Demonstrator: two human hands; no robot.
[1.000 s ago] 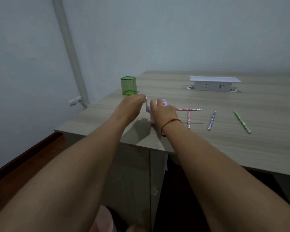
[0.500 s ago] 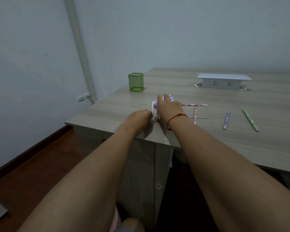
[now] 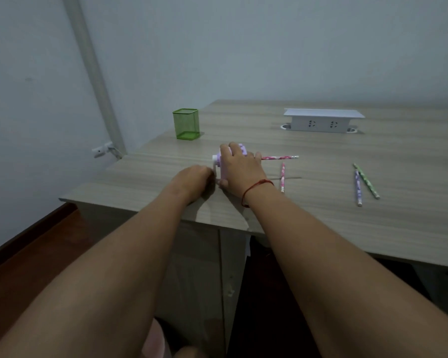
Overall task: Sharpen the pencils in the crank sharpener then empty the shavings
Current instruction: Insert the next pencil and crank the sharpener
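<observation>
A small lilac crank sharpener (image 3: 221, 165) stands on the wooden desk (image 3: 308, 210). My right hand (image 3: 239, 167) grips its body from above. My left hand (image 3: 195, 178) holds the white crank handle, now at the low, near side of the sharpener. A pink patterned pencil (image 3: 279, 157) sticks out of the sharpener to the right. Another pink pencil (image 3: 282, 177) lies just right of my wrist. A purple pencil (image 3: 358, 187) and a green pencil (image 3: 366, 180) lie further right.
A green mesh pencil cup (image 3: 186, 123) stands at the back left of the desk. A white socket box (image 3: 322, 120) sits at the back. The desk's left edge drops to a dark wooden floor (image 3: 34, 254); a pipe (image 3: 93, 73) runs up the wall.
My left hand has swung the crank from the top of its turn down toward me. The right hand has kept its hold on the sharpener. The head camera has shifted.
</observation>
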